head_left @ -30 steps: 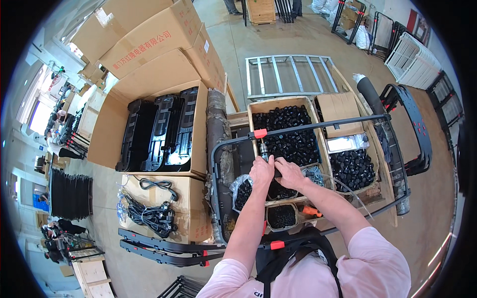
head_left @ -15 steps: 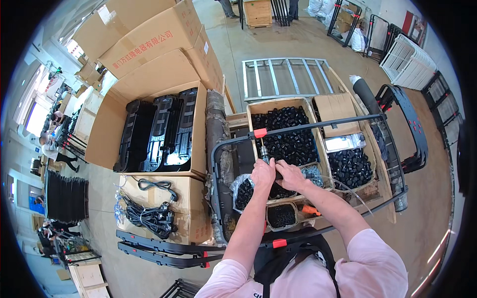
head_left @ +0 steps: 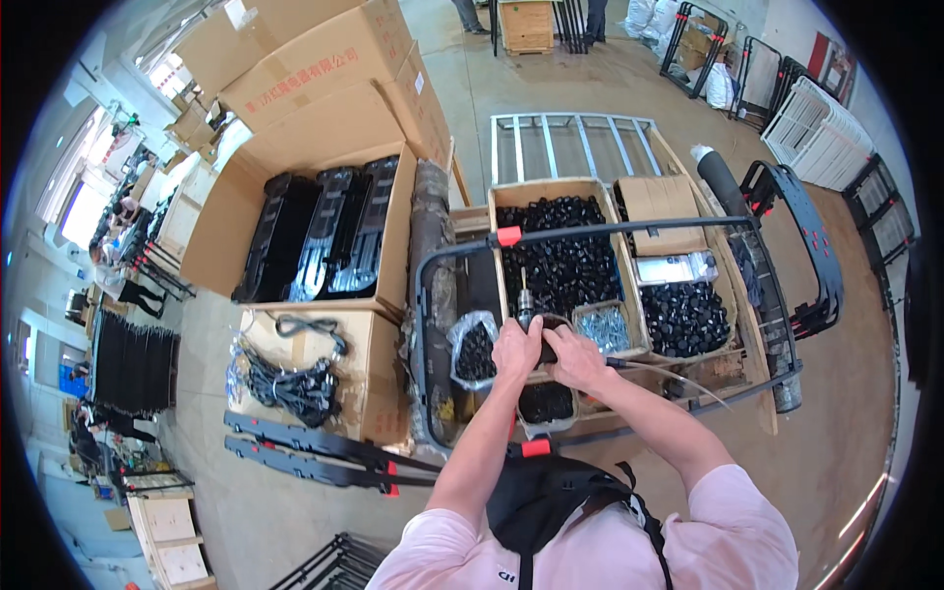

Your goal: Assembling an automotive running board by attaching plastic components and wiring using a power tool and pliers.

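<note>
Both hands are closed around a drill-like power driver in the middle of the view, its metal chuck and thin bit pointing away from me. My left hand wraps its front part, just behind the chuck. My right hand grips the dark rear body, most of which the fingers hide. A cord or hose trails to the right from beside my right hand. Around my hands lies a black tubular frame with red clips, resting across the parts bins. The bit sits inside the frame's outline, above a bin of black caps.
Close by are a bag of small black parts, a tub of black screws, a compartment of silvery screws and more black caps. Left stand an open carton of black panels and coiled power cords on a box.
The view has shifted slightly, and the frame's near bar sits higher in it. My hands stay on the driver; the silvery screws show more, and an orange item near my right forearm is no longer visible.
</note>
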The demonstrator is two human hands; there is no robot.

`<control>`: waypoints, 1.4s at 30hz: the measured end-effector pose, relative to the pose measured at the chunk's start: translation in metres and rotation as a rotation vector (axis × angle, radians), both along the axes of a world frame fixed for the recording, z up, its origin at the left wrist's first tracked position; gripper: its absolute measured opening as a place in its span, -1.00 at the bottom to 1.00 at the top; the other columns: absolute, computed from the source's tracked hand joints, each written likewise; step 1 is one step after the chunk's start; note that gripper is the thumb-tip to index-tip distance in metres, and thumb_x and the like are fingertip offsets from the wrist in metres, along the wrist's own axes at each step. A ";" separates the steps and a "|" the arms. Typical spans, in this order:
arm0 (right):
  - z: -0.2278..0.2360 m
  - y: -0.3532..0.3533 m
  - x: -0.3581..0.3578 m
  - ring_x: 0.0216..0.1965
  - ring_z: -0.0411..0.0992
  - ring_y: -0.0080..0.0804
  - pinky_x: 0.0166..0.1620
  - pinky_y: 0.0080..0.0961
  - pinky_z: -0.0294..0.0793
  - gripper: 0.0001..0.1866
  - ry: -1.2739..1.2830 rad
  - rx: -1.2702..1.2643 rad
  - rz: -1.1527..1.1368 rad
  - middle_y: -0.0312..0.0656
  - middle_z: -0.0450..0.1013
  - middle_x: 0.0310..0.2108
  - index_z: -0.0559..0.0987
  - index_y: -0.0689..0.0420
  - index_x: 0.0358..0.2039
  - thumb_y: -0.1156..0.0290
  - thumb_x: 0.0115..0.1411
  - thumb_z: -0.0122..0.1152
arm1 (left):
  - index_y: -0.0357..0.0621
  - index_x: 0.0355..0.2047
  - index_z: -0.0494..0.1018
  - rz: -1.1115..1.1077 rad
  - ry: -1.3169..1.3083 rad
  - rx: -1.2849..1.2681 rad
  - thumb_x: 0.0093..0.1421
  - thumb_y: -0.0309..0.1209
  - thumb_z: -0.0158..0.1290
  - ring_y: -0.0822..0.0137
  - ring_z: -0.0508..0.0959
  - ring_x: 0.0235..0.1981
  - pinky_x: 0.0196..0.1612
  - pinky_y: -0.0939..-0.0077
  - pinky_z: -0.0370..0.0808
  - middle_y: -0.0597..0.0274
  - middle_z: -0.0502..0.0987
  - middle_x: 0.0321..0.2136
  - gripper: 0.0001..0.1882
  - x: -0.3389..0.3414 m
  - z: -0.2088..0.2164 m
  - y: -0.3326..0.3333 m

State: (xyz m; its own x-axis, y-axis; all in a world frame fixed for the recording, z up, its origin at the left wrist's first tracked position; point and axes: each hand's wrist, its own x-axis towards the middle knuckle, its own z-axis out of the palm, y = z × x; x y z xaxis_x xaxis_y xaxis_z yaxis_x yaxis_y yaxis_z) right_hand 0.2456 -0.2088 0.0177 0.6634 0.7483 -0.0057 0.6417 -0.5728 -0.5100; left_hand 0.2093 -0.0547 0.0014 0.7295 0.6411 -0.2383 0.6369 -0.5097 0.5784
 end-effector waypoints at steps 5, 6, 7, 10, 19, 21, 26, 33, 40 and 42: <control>0.068 -0.072 -0.097 -0.10 0.58 0.10 -0.09 -0.05 0.58 -0.19 -0.107 0.127 -0.009 0.04 0.49 -0.12 0.43 0.20 0.23 0.34 -0.04 0.55 | -0.37 -0.12 0.52 0.192 -0.499 -0.835 0.30 0.08 0.28 0.30 0.58 -0.27 -0.12 0.29 0.55 0.03 0.65 -0.27 -0.37 -0.096 0.041 -0.066; 0.078 -0.087 -0.118 -0.17 0.57 0.05 -0.12 -0.07 0.58 -0.10 -0.105 0.141 0.026 0.02 0.48 -0.14 0.39 0.24 0.30 0.35 -0.07 0.57 | -0.36 -0.15 0.52 0.157 -0.481 -0.733 0.31 0.05 0.27 0.32 0.58 -0.29 -0.15 0.29 0.55 0.06 0.64 -0.29 -0.41 -0.123 0.050 -0.079; 0.079 -0.101 -0.137 -0.17 0.57 0.05 -0.12 -0.07 0.58 -0.10 -0.088 0.141 0.041 0.02 0.48 -0.14 0.39 0.24 0.30 0.35 -0.07 0.57 | -0.35 -0.17 0.53 0.118 -0.466 -0.629 0.33 0.02 0.26 0.33 0.58 -0.30 -0.17 0.30 0.54 0.09 0.64 -0.31 -0.45 -0.147 0.058 -0.093; 0.065 -0.145 -0.194 -0.27 0.53 -0.03 -0.16 -0.16 0.57 0.02 -0.062 0.143 0.088 -0.02 0.48 -0.19 0.34 0.23 0.38 0.35 -0.13 0.61 | -0.29 -0.15 0.53 0.095 -0.420 -0.452 0.38 -0.07 0.22 0.37 0.55 -0.31 -0.17 0.32 0.54 0.16 0.60 -0.37 -0.56 -0.217 0.070 -0.144; -0.018 -0.174 -0.297 -0.17 0.62 0.15 -0.11 -0.01 0.60 -0.06 0.197 -0.019 0.249 0.12 0.55 -0.15 0.32 0.23 0.33 0.23 -0.03 0.56 | -0.28 -0.20 0.56 0.402 -0.343 -0.612 0.43 0.00 0.15 0.34 0.54 -0.32 -0.17 0.30 0.52 0.18 0.60 -0.39 -0.52 -0.353 -0.051 -0.183; -0.024 -0.166 -0.301 -0.15 0.62 0.17 -0.07 -0.01 0.62 -0.08 0.202 -0.042 0.274 0.14 0.55 -0.15 0.32 0.25 0.32 0.22 0.00 0.55 | -0.24 -0.24 0.55 0.427 -0.277 -0.645 0.46 -0.01 0.13 0.48 0.41 -0.36 -0.26 0.41 0.42 0.35 0.50 -0.43 -0.54 -0.356 -0.054 -0.174; -0.022 -0.146 -0.308 -0.14 0.62 0.18 -0.04 0.00 0.63 -0.13 0.187 -0.015 0.220 0.15 0.56 -0.13 0.33 0.27 0.29 0.20 0.04 0.53 | -0.27 -0.27 0.56 0.367 -0.269 -0.538 0.43 0.08 0.14 0.44 0.43 -0.38 -0.28 0.35 0.43 0.30 0.51 -0.45 -0.46 -0.353 -0.045 -0.153; -0.027 -0.133 -0.320 -0.10 0.61 0.22 -0.01 0.01 0.61 -0.16 0.200 0.000 0.159 0.19 0.56 -0.10 0.33 0.28 0.27 0.19 0.06 0.52 | -0.28 -0.22 0.57 0.300 -0.219 -0.489 0.41 0.13 0.13 0.40 0.45 -0.36 -0.25 0.32 0.45 0.26 0.54 -0.44 -0.41 -0.356 -0.044 -0.136; -0.028 -0.126 -0.319 -0.07 0.61 0.21 0.01 0.00 0.61 -0.16 0.200 -0.036 0.142 0.22 0.58 -0.08 0.31 0.31 0.26 0.22 0.07 0.51 | -0.29 -0.20 0.56 0.277 -0.216 -0.579 0.40 0.16 0.12 0.37 0.47 -0.36 -0.25 0.29 0.45 0.22 0.54 -0.42 -0.38 -0.350 -0.043 -0.125; -0.028 -0.125 -0.320 -0.06 0.61 0.21 0.02 -0.01 0.61 -0.13 0.200 -0.028 0.121 0.24 0.59 -0.07 0.30 0.33 0.27 0.23 0.05 0.51 | -0.29 -0.21 0.55 0.245 -0.200 -0.552 0.40 0.15 0.12 0.35 0.49 -0.37 -0.25 0.29 0.47 0.21 0.55 -0.42 -0.39 -0.348 -0.046 -0.122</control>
